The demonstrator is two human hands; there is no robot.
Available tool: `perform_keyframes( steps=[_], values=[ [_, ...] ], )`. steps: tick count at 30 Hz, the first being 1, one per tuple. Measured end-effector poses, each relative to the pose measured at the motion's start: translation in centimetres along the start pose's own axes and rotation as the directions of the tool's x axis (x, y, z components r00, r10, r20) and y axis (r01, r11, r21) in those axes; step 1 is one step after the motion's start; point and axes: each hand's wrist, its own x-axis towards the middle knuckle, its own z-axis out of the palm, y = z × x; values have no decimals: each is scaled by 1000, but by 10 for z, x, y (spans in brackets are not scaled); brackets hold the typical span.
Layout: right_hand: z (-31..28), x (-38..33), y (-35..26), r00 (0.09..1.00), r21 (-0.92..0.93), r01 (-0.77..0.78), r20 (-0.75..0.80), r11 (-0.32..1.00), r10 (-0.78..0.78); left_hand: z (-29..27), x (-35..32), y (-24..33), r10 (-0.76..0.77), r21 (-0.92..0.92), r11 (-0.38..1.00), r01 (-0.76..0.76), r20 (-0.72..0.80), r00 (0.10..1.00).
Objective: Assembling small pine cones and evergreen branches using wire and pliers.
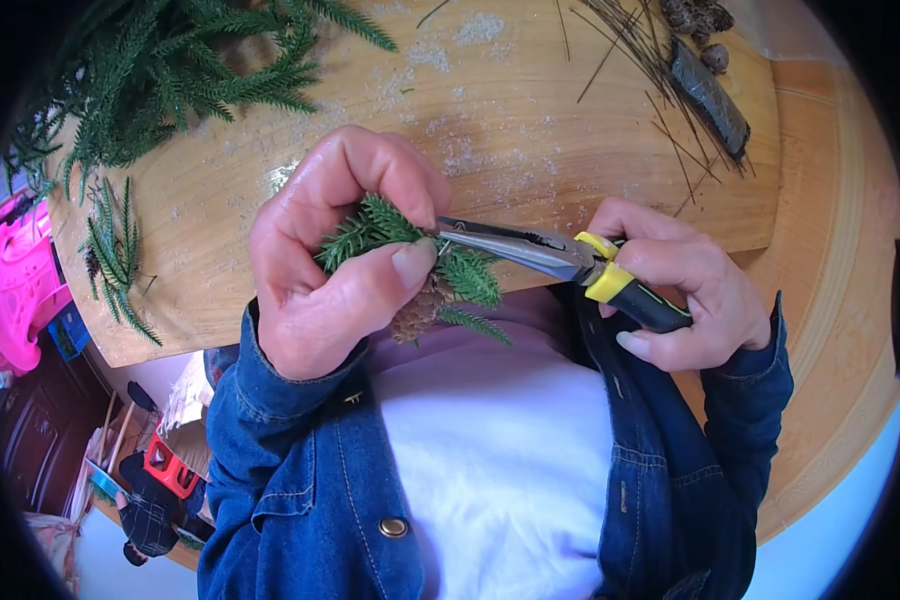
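Note:
My left hand (335, 255) pinches a small bundle of green conifer sprigs (370, 228) with a brown pine cone (418, 312) hanging below my thumb. My right hand (685, 290) grips the yellow-and-black handles of long-nose pliers (530, 247). The pliers' steel jaws point left and meet the sprig bundle right beside my left thumb. Both hands hover over the near edge of a round wooden table (530, 120). Denim sleeves cover both forearms.
A pile of green conifer branches (170, 70) lies at the table's far left, with a loose sprig (115, 255) near the left edge. Dry pine needles, a dark bundle (710, 95) and cones (695, 15) sit far right. A pink plastic stool (15, 285) stands left.

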Motion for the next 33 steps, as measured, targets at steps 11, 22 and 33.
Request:
perform_keyframes(
  steps=[11,22,33],
  values=[
    [12,-7,8,992,-129,1,-127,992,-18,11,-9,3,19,34,999,-16,-87,996],
    [22,-15,-19,979,-132,129,-143,983,-148,8,-27,18,-15,-183,983,1,-76,997],
    [40,-5,-37,974,-171,183,-106,968,-202,13,-35,32,-151,-415,899,140,6,988]
  ],
)
